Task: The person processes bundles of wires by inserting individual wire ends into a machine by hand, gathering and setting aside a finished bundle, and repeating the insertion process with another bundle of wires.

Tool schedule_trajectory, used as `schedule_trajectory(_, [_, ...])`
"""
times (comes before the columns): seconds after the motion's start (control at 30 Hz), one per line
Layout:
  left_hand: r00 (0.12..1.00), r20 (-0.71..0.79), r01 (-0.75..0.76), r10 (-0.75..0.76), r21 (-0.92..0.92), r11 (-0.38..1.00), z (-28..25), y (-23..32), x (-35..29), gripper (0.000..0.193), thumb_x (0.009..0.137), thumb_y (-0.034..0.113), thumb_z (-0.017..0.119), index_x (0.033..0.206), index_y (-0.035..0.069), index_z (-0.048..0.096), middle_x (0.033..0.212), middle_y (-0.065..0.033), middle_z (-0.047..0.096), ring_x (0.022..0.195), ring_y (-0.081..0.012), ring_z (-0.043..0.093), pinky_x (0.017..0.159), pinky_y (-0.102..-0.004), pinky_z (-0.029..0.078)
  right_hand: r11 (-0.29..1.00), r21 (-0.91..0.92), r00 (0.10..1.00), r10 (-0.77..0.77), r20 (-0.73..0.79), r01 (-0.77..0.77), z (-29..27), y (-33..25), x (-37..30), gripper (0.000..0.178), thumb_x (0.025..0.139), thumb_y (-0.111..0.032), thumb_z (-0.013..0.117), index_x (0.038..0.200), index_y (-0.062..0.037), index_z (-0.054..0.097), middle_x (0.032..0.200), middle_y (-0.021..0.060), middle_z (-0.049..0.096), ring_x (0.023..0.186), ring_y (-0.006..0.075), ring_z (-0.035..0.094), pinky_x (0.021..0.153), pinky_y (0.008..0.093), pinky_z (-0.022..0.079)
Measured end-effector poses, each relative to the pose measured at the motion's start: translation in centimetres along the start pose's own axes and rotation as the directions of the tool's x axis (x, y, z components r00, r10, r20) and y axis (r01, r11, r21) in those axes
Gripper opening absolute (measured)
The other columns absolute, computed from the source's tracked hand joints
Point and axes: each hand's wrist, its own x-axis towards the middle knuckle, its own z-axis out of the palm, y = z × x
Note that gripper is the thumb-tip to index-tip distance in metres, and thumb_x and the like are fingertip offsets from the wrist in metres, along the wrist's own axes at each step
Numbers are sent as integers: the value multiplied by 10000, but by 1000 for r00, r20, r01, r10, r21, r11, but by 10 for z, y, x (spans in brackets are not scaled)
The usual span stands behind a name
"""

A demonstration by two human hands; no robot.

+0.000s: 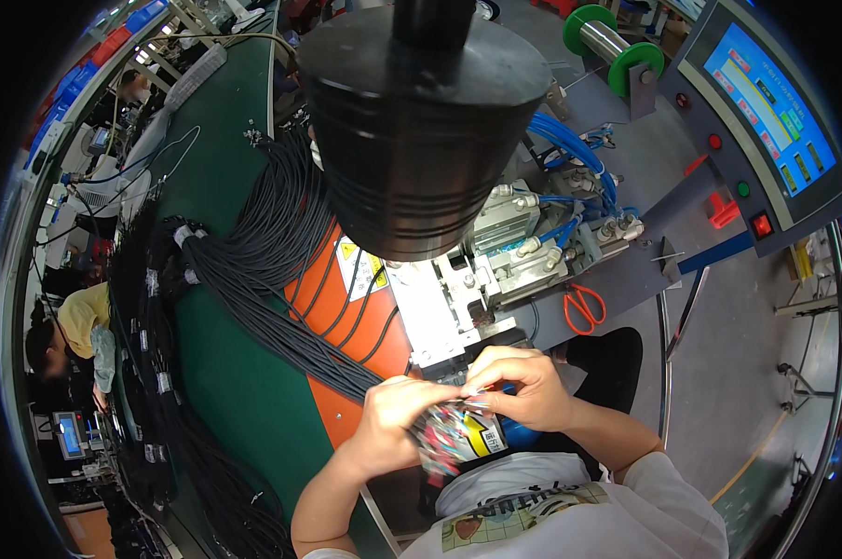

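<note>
My left hand [393, 424] is closed around the end of a bundle of black cables [291, 328], which runs back across the table to the left. Red, white and green wire ends [442, 442] fan out below its fingers, blurred. My right hand [525, 387] pinches at the tips of a few thin wires beside the left fingertips; exactly which ones is too small to tell. Both hands are close together, just in front of the metal bench machine [444, 321]. A white label with a yellow arrow [483, 438] shows beneath the hands.
A large black cylindrical lamp [421, 140] hangs over the machine. Orange-handled scissors [584, 309] lie to its right. Farther right stand a control screen [775, 116] and a green wire spool [612, 48]. More black cable bundles [197, 438] cover the green table's left side.
</note>
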Motion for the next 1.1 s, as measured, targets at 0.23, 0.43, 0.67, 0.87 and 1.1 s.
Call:
schedule_trajectory(0.23, [967,-225,-23,116,379,925,31,7,-4,279,655,84,695,900,-18,611,690,-104,619,581,-251,607,546,-339,439,756,-633,933,-329,-146,168,28,3,-7,335,764,29,664,1094,-26,642,988,143,608,823,259,626,684,333,508])
schedule_trajectory(0.43, [968,-220,-28,120,382,924,31,6,-2,283,626,122,727,851,0,604,646,-88,587,551,-251,584,532,-340,416,910,-410,995,-87,-51,58,7,2,-10,272,812,9,639,1082,45,638,1033,182,596,882,269,629,780,345,506])
schedule_trajectory(0.67, [972,-193,-52,131,370,927,34,2,-3,311,604,160,761,834,15,610,642,-73,590,546,-241,583,528,-331,407,887,318,939,342,34,-334,-8,3,-6,173,882,-6,635,1036,72,646,973,128,625,788,138,629,680,253,511])
schedule_trajectory(0.87, [996,-80,3,36,448,894,32,11,-3,302,675,98,665,954,-11,630,742,-74,601,614,-214,590,582,-323,444,573,-806,983,-171,58,147,-4,-7,-3,205,712,-94,746,850,-25,612,819,86,585,595,223,600,503,307,461])
schedule_trajectory(1.1, [989,90,-147,117,568,810,27,11,1,428,724,100,593,1123,-50,614,890,-77,563,717,-179,543,572,-276,483,536,-842,998,-19,66,65,-8,-5,-3,179,707,-41,698,836,-20,576,824,88,574,599,270,595,500,364,458])
